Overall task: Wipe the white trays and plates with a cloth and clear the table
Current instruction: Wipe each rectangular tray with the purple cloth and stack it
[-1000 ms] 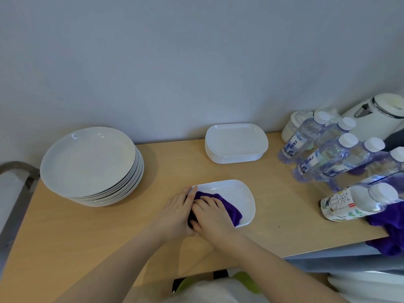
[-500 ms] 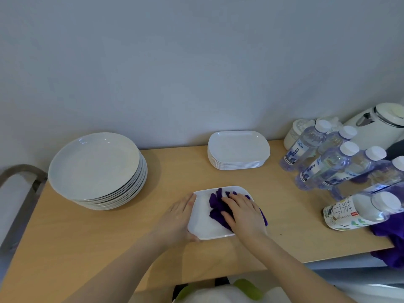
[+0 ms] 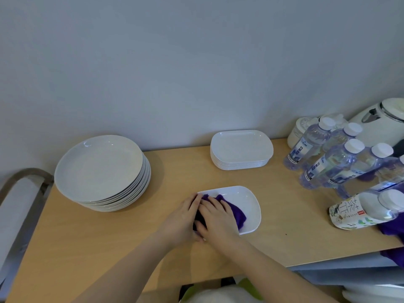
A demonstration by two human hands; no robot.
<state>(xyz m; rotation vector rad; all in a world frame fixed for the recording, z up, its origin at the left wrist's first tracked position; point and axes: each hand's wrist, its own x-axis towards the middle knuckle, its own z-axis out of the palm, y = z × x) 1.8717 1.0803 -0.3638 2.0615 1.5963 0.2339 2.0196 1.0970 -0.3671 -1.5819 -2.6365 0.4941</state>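
Purple cloth [image 3: 234,212] lies bunched on white tray [image 3: 249,200], right hand [image 3: 215,217] pressing flat.

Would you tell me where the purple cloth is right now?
In the head view, the purple cloth lies in the white tray at the table's front centre, under the right hand.

Clear water bottles [image 3: 328,162] cluster at the table's right, beside a white kettle [image 3: 380,125] and a tipped tea bottle [image 3: 360,213].

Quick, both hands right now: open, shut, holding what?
Left hand: open, steadying the tray.
Right hand: open, pressing the purple cloth into it.
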